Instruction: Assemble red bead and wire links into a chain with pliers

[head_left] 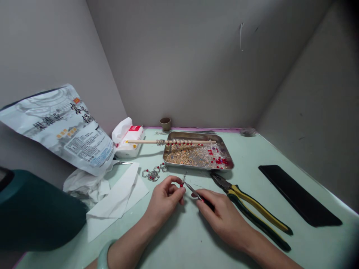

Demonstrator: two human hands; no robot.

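Note:
My left hand (166, 198) is closed, pinching a small beaded piece with a red bead (181, 185) between thumb and forefinger. My right hand (221, 213) wraps round a slim pointed tool (193, 190), which looks like fine-nosed pliers or tweezers; its tip meets the beaded piece beside the red bead. Just beyond my left hand lies a coiled beaded chain (153, 174) with red beads. Behind both hands a metal tray (199, 167) holds gold, clear and red beads. Across the tray rests a wooden stick (146, 141) with wire rings and red beads strung on it.
Large combination pliers (252, 209) with green and yellow handles lie right of my right hand, near a black flat case (297, 194). To the left are folded white paper (114, 205), a tissue pack (130, 142), a standing pouch (70, 130) and a dark green container (39, 213). A small cup (165, 124) stands behind.

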